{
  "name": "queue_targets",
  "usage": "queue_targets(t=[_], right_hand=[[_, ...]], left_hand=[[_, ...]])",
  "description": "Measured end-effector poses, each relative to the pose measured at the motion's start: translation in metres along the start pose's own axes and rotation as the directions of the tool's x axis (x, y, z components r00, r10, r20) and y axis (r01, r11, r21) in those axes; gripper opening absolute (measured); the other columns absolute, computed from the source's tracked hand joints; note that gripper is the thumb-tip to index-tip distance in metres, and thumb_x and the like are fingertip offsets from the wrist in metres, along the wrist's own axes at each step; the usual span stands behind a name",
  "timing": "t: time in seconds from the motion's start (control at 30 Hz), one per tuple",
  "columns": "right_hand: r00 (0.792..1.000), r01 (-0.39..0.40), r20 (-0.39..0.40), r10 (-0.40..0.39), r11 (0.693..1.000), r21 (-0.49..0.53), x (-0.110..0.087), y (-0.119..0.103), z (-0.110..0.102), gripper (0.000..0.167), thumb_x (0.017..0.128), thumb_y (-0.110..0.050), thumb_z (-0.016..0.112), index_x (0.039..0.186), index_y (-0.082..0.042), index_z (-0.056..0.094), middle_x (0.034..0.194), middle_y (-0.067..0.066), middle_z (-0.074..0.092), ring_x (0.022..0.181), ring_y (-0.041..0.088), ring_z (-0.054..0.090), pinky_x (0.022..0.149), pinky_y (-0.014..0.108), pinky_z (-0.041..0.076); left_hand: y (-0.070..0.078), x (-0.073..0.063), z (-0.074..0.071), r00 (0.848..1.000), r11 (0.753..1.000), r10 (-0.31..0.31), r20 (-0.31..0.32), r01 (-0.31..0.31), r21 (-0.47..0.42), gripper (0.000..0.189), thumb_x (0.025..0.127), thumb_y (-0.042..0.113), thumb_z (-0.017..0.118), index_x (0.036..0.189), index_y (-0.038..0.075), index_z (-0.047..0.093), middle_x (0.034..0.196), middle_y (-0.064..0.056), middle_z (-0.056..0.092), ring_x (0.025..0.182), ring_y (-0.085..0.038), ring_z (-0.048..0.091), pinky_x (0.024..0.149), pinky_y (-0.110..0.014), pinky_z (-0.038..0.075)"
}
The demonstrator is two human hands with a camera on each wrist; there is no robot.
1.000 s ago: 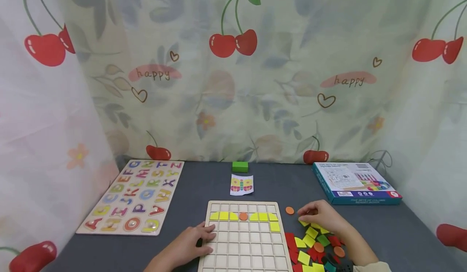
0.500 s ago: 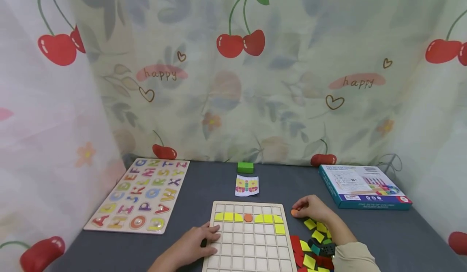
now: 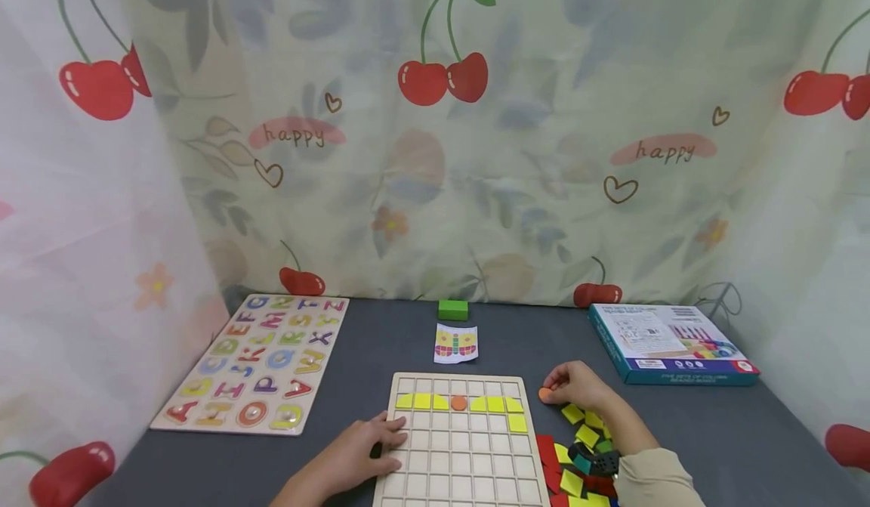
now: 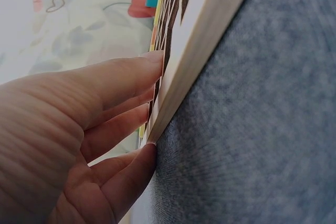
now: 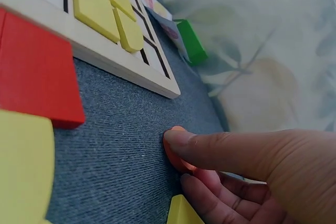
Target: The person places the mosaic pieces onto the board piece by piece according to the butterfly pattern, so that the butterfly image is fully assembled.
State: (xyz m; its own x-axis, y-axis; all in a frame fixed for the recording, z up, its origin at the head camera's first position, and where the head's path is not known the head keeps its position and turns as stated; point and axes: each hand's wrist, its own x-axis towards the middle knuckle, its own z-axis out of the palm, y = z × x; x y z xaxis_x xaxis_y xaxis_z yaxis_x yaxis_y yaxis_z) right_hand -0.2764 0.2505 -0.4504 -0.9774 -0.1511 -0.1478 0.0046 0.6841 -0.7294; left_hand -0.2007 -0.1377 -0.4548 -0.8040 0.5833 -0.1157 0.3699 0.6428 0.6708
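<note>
A wooden grid board [image 3: 457, 462] lies at the front of the table, with a row of yellow tiles [image 3: 422, 401] and an orange disc [image 3: 458, 403] in its cells. One more yellow tile [image 3: 517, 422] sits below the row's right end. My left hand [image 3: 360, 450] rests on the board's left edge, fingers extended; in the left wrist view the fingertips touch the rim. Right of the board, my right hand [image 3: 581, 387] pinches a second orange disc [image 5: 178, 156] between thumb and fingers, low over or on the dark cloth; I cannot tell which.
Loose coloured tiles [image 3: 571, 483] are heaped right of the board, partly under the right forearm. Behind the board are a butterfly pattern card [image 3: 456, 343] and a green block [image 3: 453, 310]. An alphabet puzzle [image 3: 251, 367] lies left, a flat box [image 3: 669, 344] back right.
My right hand has moved from above the loose tiles up and slightly left to the lone orange disc and taken hold of it. The left hand stays on the board edge.
</note>
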Motion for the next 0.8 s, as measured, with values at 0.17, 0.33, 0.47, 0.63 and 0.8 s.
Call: queue_targets(t=[0.17,0.33,0.47,0.63,0.8], right_hand=[[1.000,-0.015,-0.011,0.016,0.996,0.089,0.000,0.002,0.003,0.019,0.077,-0.010,0.075,0.087,0.001,0.062,0.072,0.005,0.060,0.065,0.015,0.056,0.061,0.027,0.052],[0.999,-0.015,0.039,0.006,0.975,0.221,-0.001,-0.002,0.005,0.023,0.083,-0.015,0.069,0.094,0.004,0.062,0.077,0.005,0.065,0.067,0.014,0.062,0.066,0.028,0.057],[0.996,-0.023,0.093,-0.003,0.961,0.276,-0.004,-0.014,0.011,0.025,0.084,-0.017,0.068,0.097,0.004,0.062,0.079,0.005,0.066,0.067,0.012,0.063,0.067,0.027,0.057],[0.981,-0.031,0.190,-0.033,0.945,0.324,-0.007,-0.030,0.023,0.020,0.085,-0.011,0.066,0.096,0.005,0.061,0.080,0.006,0.066,0.065,0.011,0.063,0.066,0.027,0.058],[0.968,-0.002,0.241,-0.075,0.953,0.302,-0.010,-0.041,0.035,0.019,0.084,-0.011,0.067,0.093,0.005,0.064,0.075,0.004,0.066,0.062,0.009,0.062,0.063,0.025,0.057]], left_hand=[[-0.001,0.001,0.001,1.000,1.000,-0.006,0.003,0.006,-0.005,0.042,0.083,0.027,0.069,0.120,0.008,0.064,0.137,-0.009,0.052,0.133,-0.042,0.034,0.102,-0.061,0.032],[0.000,0.002,0.001,1.000,1.000,-0.004,0.006,0.004,-0.004,0.042,0.083,0.027,0.069,0.120,0.007,0.064,0.136,-0.010,0.052,0.133,-0.042,0.035,0.103,-0.060,0.032],[0.000,0.000,0.001,1.000,1.000,-0.001,-0.002,0.001,-0.004,0.042,0.083,0.026,0.068,0.120,0.006,0.064,0.136,-0.010,0.052,0.133,-0.042,0.035,0.103,-0.061,0.031],[0.000,-0.001,0.001,1.000,1.000,0.008,-0.009,-0.008,-0.005,0.042,0.083,0.027,0.068,0.120,0.006,0.063,0.136,-0.011,0.052,0.133,-0.042,0.035,0.103,-0.060,0.032],[-0.001,0.000,0.001,1.000,1.000,0.008,-0.006,-0.008,-0.012,0.042,0.083,0.027,0.068,0.120,0.006,0.063,0.136,-0.010,0.052,0.133,-0.042,0.035,0.103,-0.060,0.032]])
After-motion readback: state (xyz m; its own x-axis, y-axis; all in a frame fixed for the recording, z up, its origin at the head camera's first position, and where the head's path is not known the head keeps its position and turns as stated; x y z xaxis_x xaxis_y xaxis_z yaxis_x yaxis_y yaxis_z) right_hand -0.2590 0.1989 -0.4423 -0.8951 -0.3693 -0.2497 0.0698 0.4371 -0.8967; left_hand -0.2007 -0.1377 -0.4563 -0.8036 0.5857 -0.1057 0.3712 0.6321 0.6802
